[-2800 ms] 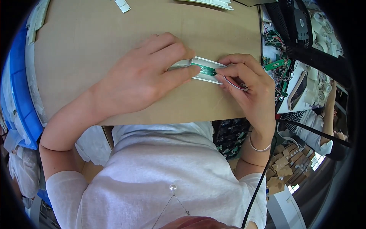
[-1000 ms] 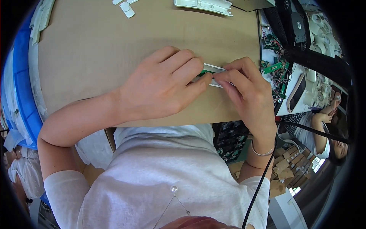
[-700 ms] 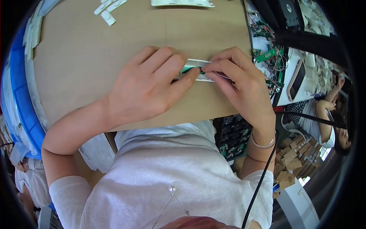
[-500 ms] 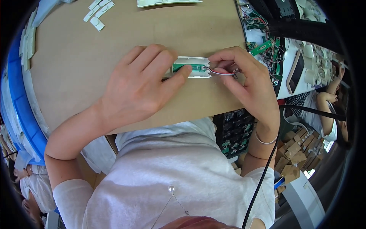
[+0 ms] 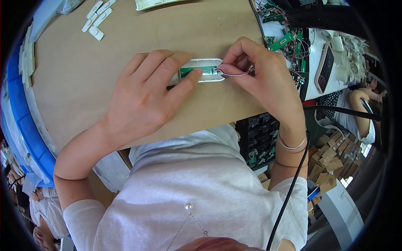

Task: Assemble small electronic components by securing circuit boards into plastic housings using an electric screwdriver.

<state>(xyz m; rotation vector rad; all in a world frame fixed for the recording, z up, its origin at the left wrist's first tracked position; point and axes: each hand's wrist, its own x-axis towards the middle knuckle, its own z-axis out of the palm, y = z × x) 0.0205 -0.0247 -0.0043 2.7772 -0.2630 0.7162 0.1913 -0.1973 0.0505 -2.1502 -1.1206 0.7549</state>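
A narrow white plastic housing lies on the brown tabletop with a green circuit board inside it. My left hand grips the housing's left end, its thumb pressing on the board and its fingers along the far side. From the board's right end run thin red, white and dark wires. My right hand pinches at the housing's right end, thumb and forefinger together by the wires, whose far ends curl under the palm. The fingertips partly hide what they pinch.
Small white plastic pieces lie at the far left, and a larger white shell at the far edge. Green boards with wires are heaped at the right, beside a phone. Blue bins line the left. A black cable hangs by my right arm.
My right thumb and forefinger have closed together near the housing's end, where they were apart before. The whole scene has shifted slightly left in view; my left hand keeps its hold.
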